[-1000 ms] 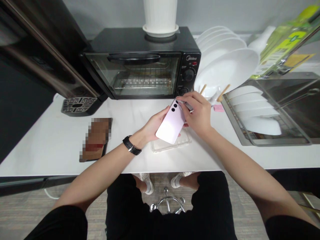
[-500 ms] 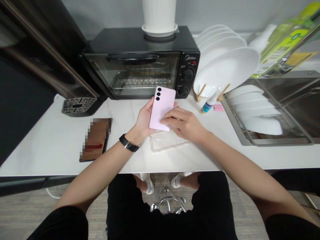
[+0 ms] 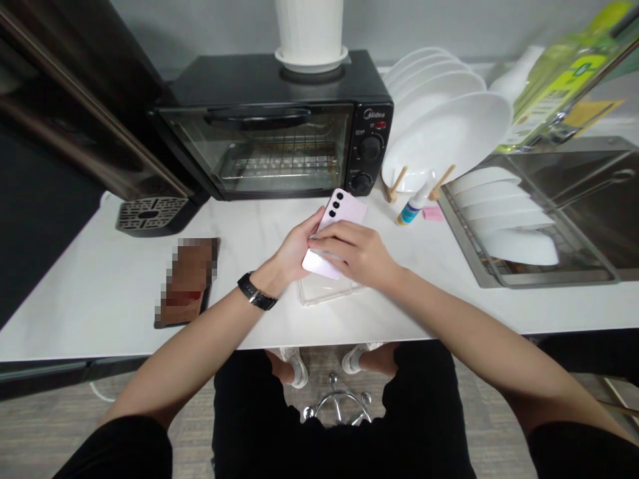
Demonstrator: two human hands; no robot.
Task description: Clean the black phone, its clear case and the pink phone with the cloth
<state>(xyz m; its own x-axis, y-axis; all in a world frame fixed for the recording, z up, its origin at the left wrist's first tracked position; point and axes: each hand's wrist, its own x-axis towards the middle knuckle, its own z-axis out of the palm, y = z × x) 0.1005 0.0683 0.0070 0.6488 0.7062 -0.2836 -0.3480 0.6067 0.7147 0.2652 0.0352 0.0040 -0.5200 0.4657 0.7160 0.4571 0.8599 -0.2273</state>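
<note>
Wht cntr [image 3: 120,279], oven [image 3: 249,85] behind phone [image 3: 348,209].

My left hand [image 3: 294,251] cups upward, wrist (black-strapped) bent inward, as my right hand [image 3: 357,249] arches palm-down across it, fingers bent.

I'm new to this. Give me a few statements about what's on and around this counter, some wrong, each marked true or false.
1. The left hand holds the pink phone. True.
2. The phone's lenses face the counter. False: the lenses face up.
3. A clear case lies on the counter. True.
4. The black watch is on the right wrist. False: the watch is on the left.
5. The white pot stands on the oven. True.
</note>
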